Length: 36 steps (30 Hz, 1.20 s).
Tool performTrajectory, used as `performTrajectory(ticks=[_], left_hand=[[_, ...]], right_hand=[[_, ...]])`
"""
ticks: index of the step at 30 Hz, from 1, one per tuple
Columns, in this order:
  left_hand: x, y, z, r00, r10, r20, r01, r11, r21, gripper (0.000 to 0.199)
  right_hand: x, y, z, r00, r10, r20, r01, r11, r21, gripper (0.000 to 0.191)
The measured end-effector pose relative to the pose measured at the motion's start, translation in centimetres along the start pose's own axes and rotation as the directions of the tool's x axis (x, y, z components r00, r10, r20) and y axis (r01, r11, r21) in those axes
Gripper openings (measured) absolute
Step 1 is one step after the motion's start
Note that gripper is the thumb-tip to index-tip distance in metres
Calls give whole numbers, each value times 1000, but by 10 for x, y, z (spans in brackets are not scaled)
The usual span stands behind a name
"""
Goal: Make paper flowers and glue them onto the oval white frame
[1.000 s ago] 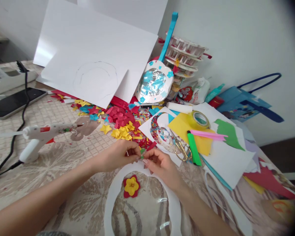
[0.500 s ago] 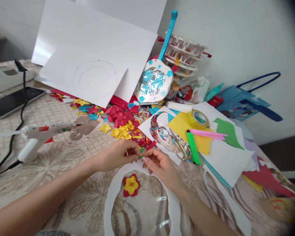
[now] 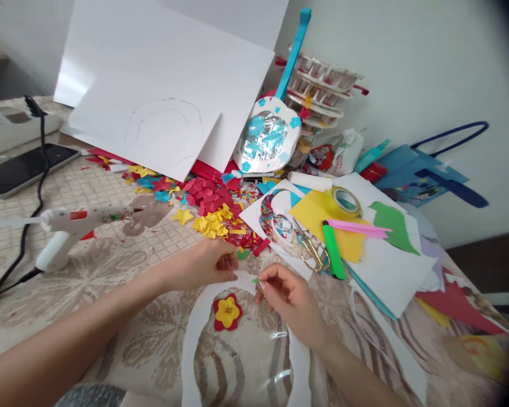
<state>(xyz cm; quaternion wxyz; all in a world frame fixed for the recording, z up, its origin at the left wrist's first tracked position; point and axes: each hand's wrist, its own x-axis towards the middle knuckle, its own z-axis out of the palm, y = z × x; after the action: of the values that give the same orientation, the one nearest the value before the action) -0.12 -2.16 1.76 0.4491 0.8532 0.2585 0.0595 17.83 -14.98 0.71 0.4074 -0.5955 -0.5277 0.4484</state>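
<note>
In the head view, we pinched a small green piece (image 3: 255,280) between the thumb and fingers of our right hand (image 3: 294,302), at the top of the white ring (image 3: 190,362); whether the piece touched the ring we could not tell. Our left hand (image 3: 203,264) was just beyond the ring's upper left edge, its fingers curled inward, and we could not tell whether they gripped anything. A green scrap (image 3: 243,254) lay just beyond those fingertips.

The ring lay on the cloth-covered tabletop (image 3: 144,333) close in front of us, its lower part cut off by the frame. Clear film (image 3: 254,362) filled its opening and caught the light at the right. Inside, near the upper left rim, we saw a flower (image 3: 228,312), yellow on red.

To our left lay a glue gun (image 3: 63,226), with a phone (image 3: 25,169) farther back and a black cable (image 3: 38,186) across it. Beyond our hands were heaps of yellow stars (image 3: 212,225) and red cutouts (image 3: 206,195), backed by a leaning white board (image 3: 165,68). To our right we had gold scissors (image 3: 316,254) just beside a green marker (image 3: 333,251), and, farther back, tape (image 3: 343,202) on a yellow sheet (image 3: 322,217).
</note>
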Motion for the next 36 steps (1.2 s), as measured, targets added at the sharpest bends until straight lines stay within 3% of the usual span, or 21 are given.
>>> performTrajectory(ticks=[6, 14, 22, 36], left_hand=[[-1, -1, 3, 1000, -25, 18, 24, 999, 45, 17], [1, -2, 9, 998, -17, -68, 24, 995, 100, 16], [2, -4, 14, 996, 19, -86, -9, 994, 106, 14], [4, -4, 18, 993, 36, -110, -23, 993, 113, 14]], right_hand=[[-18, 9, 0, 993, -98, -60, 84, 977, -194, 6], [-8, 19, -4, 994, -67, -84, 59, 993, -99, 6], [-22, 10, -5, 977, -206, -50, 181, 932, -315, 10], [-10, 14, -10, 970, -240, -36, 208, 899, -384, 11]])
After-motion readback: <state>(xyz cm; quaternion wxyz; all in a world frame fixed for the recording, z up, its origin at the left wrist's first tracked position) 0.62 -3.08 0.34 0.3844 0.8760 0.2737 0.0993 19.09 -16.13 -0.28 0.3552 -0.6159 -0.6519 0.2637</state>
